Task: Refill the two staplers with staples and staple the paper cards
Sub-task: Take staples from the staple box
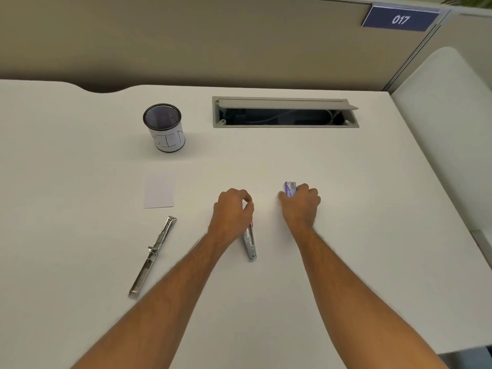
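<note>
A silver stapler (154,255) lies swung fully open on the white desk at the left. A second stapler (249,245), grey with a red part, lies at the centre, its far end hidden under my left hand (233,211), whose fingers are curled over it. My right hand (302,202) is closed on a small purple staple box (289,188) that rests on the desk. A white paper card (159,189) lies flat beyond the silver stapler.
A black mesh cup (164,127) with a paper label stands at the back left. An open cable tray slot (285,113) is set into the desk at the back. A beige partition rises behind, and the desk's right edge runs diagonally.
</note>
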